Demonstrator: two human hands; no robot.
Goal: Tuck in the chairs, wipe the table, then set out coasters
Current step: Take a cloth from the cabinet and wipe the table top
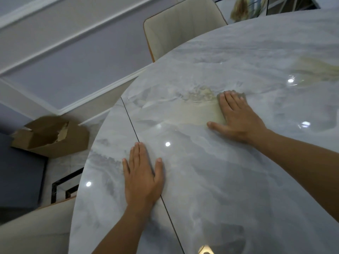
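A grey cloth (242,95) lies on the surface (220,180), toward its far middle part, and only a corner of it shows past the fingertips; the rest is hidden. The right hand (238,118) lies flat on top of it, fingers straight and close together, thumb spread out to the side, pressing the cloth down rather than gripping it. A pale beige patch in the glossy marble pattern sits just left of this hand; I cannot tell whether it is veining or a smear.

The left hand (142,176) rests nearer the person, well apart from the cloth, palm down with fingers straight and thumb out, holding nothing. It lies across a thin dark seam (129,116) that runs diagonally over the rounded marble top. Several small bright light reflections dot the polish.

1 cream chair, the far chair (176,30), stands at the far rim, its lower back hidden behind the edge. The near chair (36,226), also cream, sits at the bottom left, close against the rim. Beyond the left edge an open cardboard box (51,138) stands on the floor (60,171), near a panelled wall (55,61) with white mouldings.
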